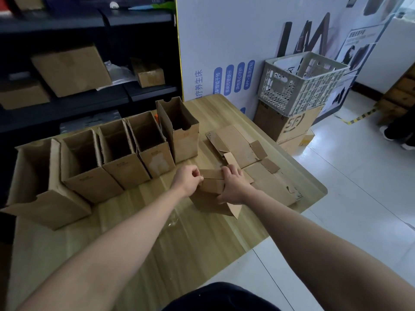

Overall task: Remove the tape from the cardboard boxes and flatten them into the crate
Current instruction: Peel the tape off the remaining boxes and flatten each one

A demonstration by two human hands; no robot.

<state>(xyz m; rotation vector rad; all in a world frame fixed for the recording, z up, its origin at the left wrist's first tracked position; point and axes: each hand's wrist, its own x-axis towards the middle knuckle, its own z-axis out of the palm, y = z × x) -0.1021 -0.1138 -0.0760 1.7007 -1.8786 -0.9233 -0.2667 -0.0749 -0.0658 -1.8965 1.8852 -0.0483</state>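
Observation:
A small cardboard box (pixel 212 186) lies on the wooden table (pixel 179 243) between my hands. My left hand (pixel 187 179) pinches at its left end with curled fingers. My right hand (pixel 233 184) grips its right side, fingers curled over the top edge. Flattened cardboard (pixel 238 144) lies spread just behind and to the right. Several open upright boxes (pixel 119 153) stand in a row along the table's left and back. The grey plastic crate (pixel 301 84) sits off the table at the back right, on top of a brown carton (pixel 289 125).
A crumpled strip of clear tape (pixel 171 221) lies on the table near my left forearm. Dark shelves (pixel 89 70) with more boxes stand behind the table. A white printed board (pixel 247 41) leans at the back. Tiled floor (pixel 359 198) lies to the right.

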